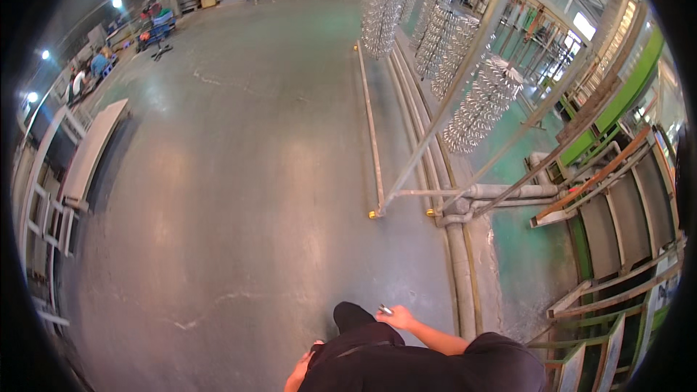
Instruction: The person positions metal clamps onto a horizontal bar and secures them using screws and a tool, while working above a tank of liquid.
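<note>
My right hand [401, 319] is low in the head view, just right of my dark-clothed leg. Its fingers are closed on a small silvery metal piece [385, 310], whose tip sticks out past them; the exact kind is too small to make out. On the other side, my left hand [300, 372] is down against my dark clothing. Cloth hides most of its fingers, so I cannot see whether it holds anything.
To the right, a wheeled metal rack [414, 167] carries hanging columns of shiny metal parts [483, 105]. Grey pipes [462, 276] run along the floor beside it. Metal frames [617, 210] stand at far right, a long bench [96, 147] at left. People [99, 65] sit in the far left background.
</note>
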Available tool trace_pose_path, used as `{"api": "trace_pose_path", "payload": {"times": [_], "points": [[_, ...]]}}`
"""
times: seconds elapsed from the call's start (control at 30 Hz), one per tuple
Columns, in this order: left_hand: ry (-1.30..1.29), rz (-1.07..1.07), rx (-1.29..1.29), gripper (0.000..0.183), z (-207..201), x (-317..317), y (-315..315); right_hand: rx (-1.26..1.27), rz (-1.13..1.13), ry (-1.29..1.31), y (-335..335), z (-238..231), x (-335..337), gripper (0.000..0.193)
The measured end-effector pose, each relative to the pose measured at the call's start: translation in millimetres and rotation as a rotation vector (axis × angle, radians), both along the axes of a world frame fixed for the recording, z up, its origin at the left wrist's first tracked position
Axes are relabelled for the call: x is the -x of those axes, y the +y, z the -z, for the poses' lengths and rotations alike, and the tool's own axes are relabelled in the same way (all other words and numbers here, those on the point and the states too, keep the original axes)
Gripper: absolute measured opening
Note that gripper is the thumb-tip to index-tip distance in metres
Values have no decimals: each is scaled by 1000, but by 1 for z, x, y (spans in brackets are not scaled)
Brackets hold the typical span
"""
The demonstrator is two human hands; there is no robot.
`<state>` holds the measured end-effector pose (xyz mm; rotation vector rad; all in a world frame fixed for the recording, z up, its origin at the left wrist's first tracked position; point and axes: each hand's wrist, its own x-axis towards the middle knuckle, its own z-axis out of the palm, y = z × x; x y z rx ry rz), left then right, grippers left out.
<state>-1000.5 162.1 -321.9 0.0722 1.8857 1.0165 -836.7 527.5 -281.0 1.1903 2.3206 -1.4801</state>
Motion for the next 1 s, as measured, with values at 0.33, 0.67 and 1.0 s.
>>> {"api": "trace_pose_path", "payload": {"times": [0.33,0.67,1.0], "points": [[-168,240,129,38,-91,341,367,169,367,-267,218,11,189,53],[386,788,-277,27,-24,553,869,-15,1214,-376,404,-13,359,59],[244,1254,-1415,56,-454,210,1404,221,2012,-276,457,57,408,45]]}}
